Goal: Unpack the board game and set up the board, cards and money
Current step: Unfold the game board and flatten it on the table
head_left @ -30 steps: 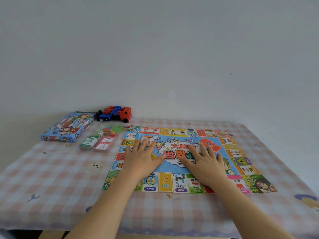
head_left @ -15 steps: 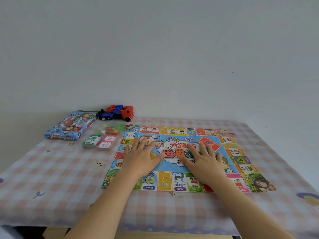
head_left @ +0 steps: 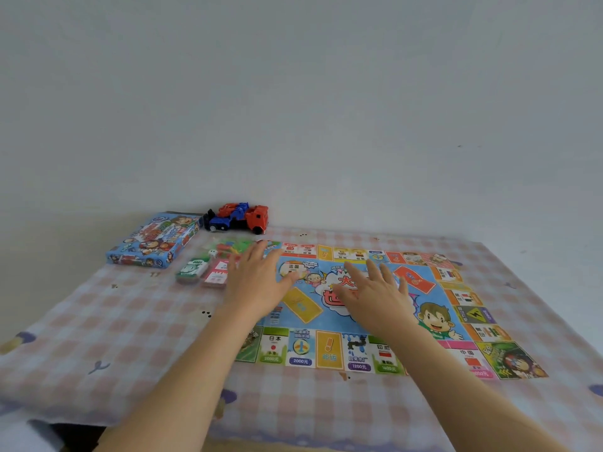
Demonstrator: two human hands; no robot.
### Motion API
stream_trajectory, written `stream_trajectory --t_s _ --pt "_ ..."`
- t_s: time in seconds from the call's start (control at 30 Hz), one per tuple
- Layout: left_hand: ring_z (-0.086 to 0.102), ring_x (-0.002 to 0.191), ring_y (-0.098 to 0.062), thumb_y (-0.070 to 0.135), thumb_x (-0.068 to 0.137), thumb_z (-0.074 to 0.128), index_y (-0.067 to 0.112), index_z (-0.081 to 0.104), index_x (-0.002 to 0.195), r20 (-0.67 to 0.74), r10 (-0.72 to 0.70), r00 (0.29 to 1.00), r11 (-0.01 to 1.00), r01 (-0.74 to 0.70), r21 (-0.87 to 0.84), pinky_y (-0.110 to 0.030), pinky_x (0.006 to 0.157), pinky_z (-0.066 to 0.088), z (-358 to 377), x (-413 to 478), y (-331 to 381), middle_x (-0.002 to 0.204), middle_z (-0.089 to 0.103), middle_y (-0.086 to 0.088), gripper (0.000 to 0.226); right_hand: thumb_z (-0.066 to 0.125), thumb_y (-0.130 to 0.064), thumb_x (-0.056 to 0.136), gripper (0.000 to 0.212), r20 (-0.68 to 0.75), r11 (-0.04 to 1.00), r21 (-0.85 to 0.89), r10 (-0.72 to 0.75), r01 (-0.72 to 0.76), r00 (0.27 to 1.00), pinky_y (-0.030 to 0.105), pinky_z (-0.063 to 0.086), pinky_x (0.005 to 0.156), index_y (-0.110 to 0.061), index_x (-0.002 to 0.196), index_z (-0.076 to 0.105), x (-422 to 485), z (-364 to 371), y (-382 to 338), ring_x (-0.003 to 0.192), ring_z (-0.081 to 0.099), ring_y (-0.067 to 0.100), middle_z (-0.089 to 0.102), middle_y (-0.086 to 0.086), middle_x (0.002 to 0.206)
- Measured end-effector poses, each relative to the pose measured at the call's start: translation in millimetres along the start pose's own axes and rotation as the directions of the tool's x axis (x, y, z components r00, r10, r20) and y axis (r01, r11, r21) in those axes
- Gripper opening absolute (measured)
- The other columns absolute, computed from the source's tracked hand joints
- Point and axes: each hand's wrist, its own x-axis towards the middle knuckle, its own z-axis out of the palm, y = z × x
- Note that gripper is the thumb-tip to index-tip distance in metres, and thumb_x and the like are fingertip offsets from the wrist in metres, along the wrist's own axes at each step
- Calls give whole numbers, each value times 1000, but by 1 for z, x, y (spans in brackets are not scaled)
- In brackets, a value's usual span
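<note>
The colourful paper game board (head_left: 440, 321) lies unfolded and flat on the checked tablecloth. My left hand (head_left: 257, 278) hovers open over the board's left edge, fingers spread, close to the card packs. My right hand (head_left: 372, 295) is open above the board's centre picture. Left of the board lie a green pack (head_left: 192, 270) and a red-and-white pack (head_left: 217, 272) of cards or money. Behind them is a clear bag of small green and red pieces with a die (head_left: 228, 248). The blue game box (head_left: 153, 239) sits closed at the far left.
A red and blue toy truck (head_left: 239, 217) stands against the white wall behind the box. The table (head_left: 114, 337) ends at the near edge below my forearms and at the right beyond the board.
Both hands have lifted off the board and slid away from me and leftward; the left hand now reaches the board's left edge near the packs. The camera has shifted slightly.
</note>
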Motion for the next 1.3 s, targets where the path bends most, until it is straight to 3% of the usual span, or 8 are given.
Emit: stream_trajectory --t_s 0.13,0.27,0.43,0.6,0.7,0.8,0.97,1.3 --pt "18 143 -26 64 87 42 27 29 145 -35 -118 992 993 119 13 -55 114 18 -4 3 -38 155 22 -3 69 23 -60 95 62 8 996 27 -81 80 997 54 1 116 -36 151 10 7 -2 -28 148 -4 27 2 4 161" --pt "16 144 -30 79 76 42 30 23 147 52 -270 961 963 271 -11 -58 112 17 -4 4 -65 157 15 -7 88 28 -56 97 60 29 989 17 -145 145 989 54 6 117 -35 151 13 14 1 -54 147 0 28 5 6 160" --pt "14 144 -30 90 64 38 33 16 149 63 -296 953 955 295 34 -59 112 15 -1 4 -81 158 13 -7 105 34 -54 96 59 37 975 55 -216 214 976 53 9 117 -34 149 19 22 8 -83 147 3 25 11 4 159" --pt "47 120 -19 72 79 46 33 53 122 -175 -205 963 976 214 35 -45 102 35 6 6 -90 127 54 4 59 37 -52 96 57 21 963 93 -254 251 967 50 9 118 -33 148 24 25 12 -98 146 7 25 17 3 158" --pt "53 103 -15 54 82 56 28 59 98 -244 -164 956 985 174 18 -37 95 41 6 4 -91 107 58 7 31 40 -50 96 56 1 957 111 -271 269 963 49 10 118 -33 147 27 27 15 -103 146 10 24 19 3 157" --pt "51 93 -13 36 85 60 25 57 87 -265 -131 955 991 133 -11 -29 86 44 2 1 -92 100 56 7 11 43 -49 95 55 -6 953 125 -277 275 961 48 11 118 -33 146 29 27 15 -107 146 11 25 21 2 157" --pt "47 73 -13 22 92 53 14 52 92 -360 -115 926 993 106 -46 -25 61 38 -1 -2 -92 91 56 0 8 44 -47 95 54 -18 951 140 -277 277 961 46 13 118 -32 145 31 25 16 -108 145 14 24 25 2 155" --pt "54 65 -25 12 82 67 6 51 79 -574 53 817 998 -51 19 -35 56 45 -20 1 -80 75 55 -9 17 47 -37 96 38 -204 919 300 -200 255 958 35 32 107 -28 133 50 31 9 -92 131 37 17 46 -5 140"
